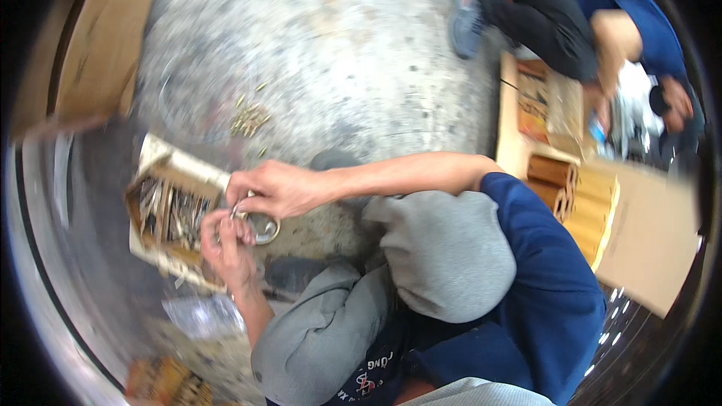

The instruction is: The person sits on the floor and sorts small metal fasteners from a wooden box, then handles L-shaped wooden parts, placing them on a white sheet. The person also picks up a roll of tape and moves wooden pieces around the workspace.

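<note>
In front of my knees both hands meet over a thin round metal band, like a hose clamp (267, 239). My left hand (228, 249) has its fingers closed at the left side of the band. From above, my right hand (277, 186) pinches a small part at the band's upper left; the fingers hide most of that part. Just left of my hands, an open carton (143, 234) holds many loose slim metal pieces (180, 214). A loose cluster of small brass-coloured pieces (248, 120) lies on the concrete floor beyond my hands.
A clear plastic bag (203, 316) lies below the carton. Large cardboard boxes (105, 37) stand at the far left. At right, another person (617, 22) squats beside an open box with yellow-orange packs (583, 214). A cardboard flap (650, 233) sticks out there.
</note>
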`<control>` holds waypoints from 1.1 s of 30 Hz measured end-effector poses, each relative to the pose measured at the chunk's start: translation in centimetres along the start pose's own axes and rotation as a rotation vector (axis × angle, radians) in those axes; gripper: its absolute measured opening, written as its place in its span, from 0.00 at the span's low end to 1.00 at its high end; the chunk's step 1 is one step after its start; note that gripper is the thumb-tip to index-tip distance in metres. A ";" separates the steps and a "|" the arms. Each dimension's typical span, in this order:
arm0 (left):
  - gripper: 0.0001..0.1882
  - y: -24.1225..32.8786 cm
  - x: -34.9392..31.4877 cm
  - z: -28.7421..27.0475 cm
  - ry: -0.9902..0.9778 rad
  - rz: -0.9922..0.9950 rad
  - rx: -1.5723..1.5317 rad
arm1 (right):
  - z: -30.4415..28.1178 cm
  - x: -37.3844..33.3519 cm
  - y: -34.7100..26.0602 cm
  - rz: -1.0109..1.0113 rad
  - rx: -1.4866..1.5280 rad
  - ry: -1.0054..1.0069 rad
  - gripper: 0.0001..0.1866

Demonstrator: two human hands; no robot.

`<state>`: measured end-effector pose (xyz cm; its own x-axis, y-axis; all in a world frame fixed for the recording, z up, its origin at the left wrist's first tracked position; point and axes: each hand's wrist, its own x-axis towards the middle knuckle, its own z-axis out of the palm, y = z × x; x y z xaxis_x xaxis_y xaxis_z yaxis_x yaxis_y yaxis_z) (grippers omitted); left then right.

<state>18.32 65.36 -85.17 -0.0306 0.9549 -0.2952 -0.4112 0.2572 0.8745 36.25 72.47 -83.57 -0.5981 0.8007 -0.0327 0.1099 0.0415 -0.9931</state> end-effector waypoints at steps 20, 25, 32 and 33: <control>0.08 8.7 7.7 9.6 -0.493 0.213 0.349 | -10.1 0.4 -8.6 -0.208 -0.667 0.163 0.16; 0.06 17.1 6.8 11.2 -0.389 0.563 0.501 | -9.9 6.6 -14.2 -0.414 -0.537 0.198 0.18; 0.08 19.7 6.8 20.9 -0.619 0.481 0.234 | -15.3 -2.6 -21.9 -0.455 -0.360 0.439 0.13; 0.08 20.1 6.9 23.2 -0.696 0.449 0.183 | -16.5 -3.3 -22.3 -0.490 -0.429 0.549 0.13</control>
<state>30.93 80.53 -60.69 0.4365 0.8302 0.3468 -0.3382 -0.2058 0.9183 48.87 78.78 -59.43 -0.1988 0.8050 0.5589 0.2969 0.5930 -0.7485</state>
